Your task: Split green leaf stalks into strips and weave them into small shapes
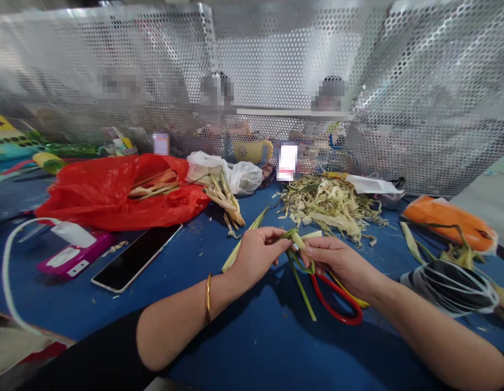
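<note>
- Green strip [297, 240]: held folded or looped between both hands, raised over the middle of the tabletop [235, 347]; a thin end hangs toward the near edge.
- Left hand [255, 252]: thumb and forefinger pinched on the strip; a gold bangle [208, 297] circles the wrist.
- Right hand [345, 260]: fingertips closed on the strip, close to the left hand's.
- Red handle [345, 317]: just below the right hand, a yellow piece beside it; whether that hand touches it, I cannot tell.
- Leaf [233, 256]: lies slanting just beside the left hand.
- Pile of shavings [329, 203]: beyond the hands, toward the far edge.
- Lit phone [287, 162]: upright beside that pile.
- Dry bundle [229, 203]: left of the pile, near a white bag [246, 176].
- Red bag [89, 195]: far left part, dry husks [158, 183] in it.
- Dark phone [138, 260]: flat toward the left edge, beside a purple power strip [89, 254].
- Wire coil [451, 288] and orange bag [451, 217]: near the right edge.
- Mesh panel [276, 54]: stands behind the far edge.
</note>
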A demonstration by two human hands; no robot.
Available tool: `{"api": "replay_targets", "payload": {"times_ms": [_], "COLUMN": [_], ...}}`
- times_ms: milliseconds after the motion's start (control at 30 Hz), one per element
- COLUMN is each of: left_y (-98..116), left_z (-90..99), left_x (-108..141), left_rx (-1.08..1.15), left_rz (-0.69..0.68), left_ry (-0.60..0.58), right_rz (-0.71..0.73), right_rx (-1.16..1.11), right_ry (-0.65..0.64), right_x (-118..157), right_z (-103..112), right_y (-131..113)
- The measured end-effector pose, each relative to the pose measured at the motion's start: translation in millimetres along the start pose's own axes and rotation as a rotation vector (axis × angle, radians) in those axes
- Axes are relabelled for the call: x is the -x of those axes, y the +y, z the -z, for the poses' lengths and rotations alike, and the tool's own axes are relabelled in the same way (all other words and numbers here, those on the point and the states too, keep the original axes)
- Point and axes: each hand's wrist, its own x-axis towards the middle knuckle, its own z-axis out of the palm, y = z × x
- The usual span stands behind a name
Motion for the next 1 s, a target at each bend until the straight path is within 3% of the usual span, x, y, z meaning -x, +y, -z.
{"api": "replay_targets", "payload": {"times_ms": [467,633,833,1000], "left_y": [-5,-5,-3,1], "left_z": [-1.3,-3.2,-4.8,-5.5], "left_x": [3,5,9,11], "left_rx": [-0.112,-0.103,-0.102,-0.051], "left_rz": [-0.042,-0.029,0.011,0.091], "left_ry": [0.036,0.004,-0.113,-0.175], "right_rz": [-0.025,-0.003,0.016,0.052], "right_rx": [-0.123,0.051,0.299,0.261], "right_ry": [-0.047,0.093,0.302,0.182], "right_x": [-2,-2,0,3], "right_z": [-7,-11,-17,-9], "right_y": [0,4,5,-5]}}
